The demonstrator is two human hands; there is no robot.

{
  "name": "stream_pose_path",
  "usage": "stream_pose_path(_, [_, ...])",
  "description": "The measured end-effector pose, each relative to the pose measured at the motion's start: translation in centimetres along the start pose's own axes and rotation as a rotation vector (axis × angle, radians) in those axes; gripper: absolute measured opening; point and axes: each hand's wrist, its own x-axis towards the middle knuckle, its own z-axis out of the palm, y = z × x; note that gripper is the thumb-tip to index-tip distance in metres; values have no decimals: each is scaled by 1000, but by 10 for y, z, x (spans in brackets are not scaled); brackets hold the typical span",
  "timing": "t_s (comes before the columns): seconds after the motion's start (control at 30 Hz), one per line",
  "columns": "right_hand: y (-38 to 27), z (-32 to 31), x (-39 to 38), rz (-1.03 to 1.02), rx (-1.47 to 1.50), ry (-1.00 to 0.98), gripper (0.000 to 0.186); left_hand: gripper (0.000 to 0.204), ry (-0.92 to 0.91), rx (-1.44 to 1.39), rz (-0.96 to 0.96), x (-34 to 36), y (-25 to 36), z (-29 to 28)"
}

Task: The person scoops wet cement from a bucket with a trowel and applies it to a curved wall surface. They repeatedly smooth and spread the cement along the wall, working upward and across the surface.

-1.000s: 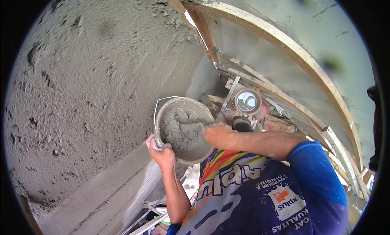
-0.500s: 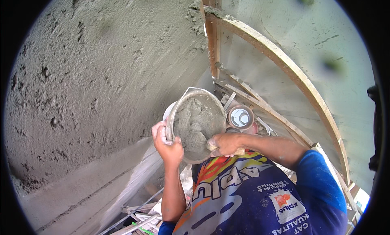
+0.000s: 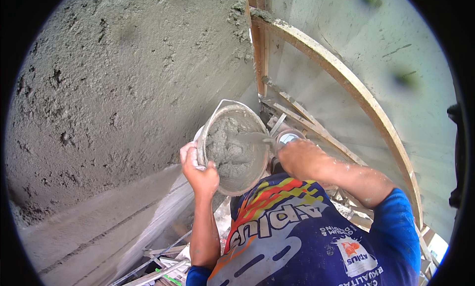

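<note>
The left hand (image 3: 199,169) is gripping the rim of a round grey mortar-caked bucket (image 3: 233,150), fingers curled over its near-left edge and pressed tight on it, holding it tilted at chest height just above the blue printed shirt (image 3: 297,236). The right hand (image 3: 299,157) is closing around the handle of a mortar-smeared metal trowel (image 3: 255,136), whose blade is lying across the wet grey mortar (image 3: 225,147) inside the bucket; the fingers themselves are mostly hidden behind the back of the hand, so the exact wrap cannot be told. Judging from this, the step in hand is loading the trowel from the bucket, beside a rough grey freshly plastered wall (image 3: 123,88) rising to the left. A curved wooden formwork rail (image 3: 346,83) is sweeping down on the right, with a smooth pale wall (image 3: 396,48) behind it. The next move likely calls for scooping under the mortar, keeping the bucket steady, and lifting the load clear of the rim without spilling.
</note>
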Motion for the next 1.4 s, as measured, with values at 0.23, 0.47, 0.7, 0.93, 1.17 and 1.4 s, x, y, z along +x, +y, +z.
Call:
stream_pose_path(0.23, [3,32,51,-26,908,-519,18,44,11,-32,23,-10,17,6])
stream_pose_path(0.47, [-17,64,32,-247,1132,-303,18,55,49,-211,-164,-13,-6,3])
stream_pose_path(0.7, [8,72,12,-438,1321,-241,19,60,120,-567,-537,-26,-48,-15])
stream_pose_path(0.93, [-11,6,-22,-601,1872,-164,30,52,341,-427,-519,-50,-88,-21])
stream_pose_path(1.17, [-57,-116,-86,-1242,2015,545,42,22,457,-281,-426,-90,-186,-22])
stream_pose_path(1.4, [-113,-301,-101,-1455,1355,1890,45,17,341,-93,-632,-118,-207,-45])
